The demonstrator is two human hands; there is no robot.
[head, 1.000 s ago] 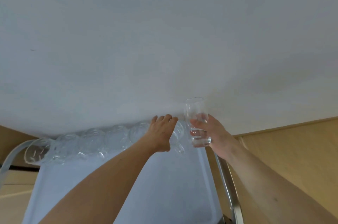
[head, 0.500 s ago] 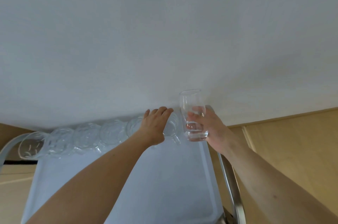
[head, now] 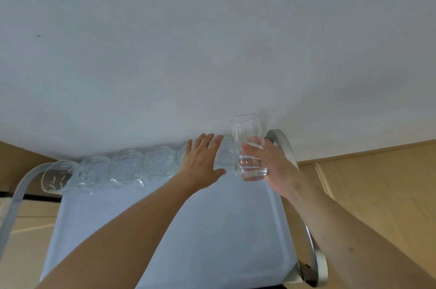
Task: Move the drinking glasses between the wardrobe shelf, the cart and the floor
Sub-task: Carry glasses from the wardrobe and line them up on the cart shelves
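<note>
A pale blue cart tray (head: 188,229) fills the lower middle of the head view. Several clear drinking glasses (head: 122,168) stand in a row along its far edge, against the white wall. My right hand (head: 269,161) grips one clear glass (head: 247,144) upright, just above the tray's far right corner. My left hand (head: 200,161) reaches over the right end of the row with fingers straight and spread, holding nothing. Another glass (head: 224,159) shows between the two hands, partly hidden.
A white wall (head: 212,40) rises directly behind the cart. Curved grey metal cart handles stand at the left (head: 21,196) and right (head: 283,144) sides. Light wooden floor (head: 377,194) lies to the right and left of the cart.
My left hand's fingers have straightened and spread over the glasses. My right hand has shifted the held glass slightly left and down toward the tray's corner. The view has tilted down a little.
</note>
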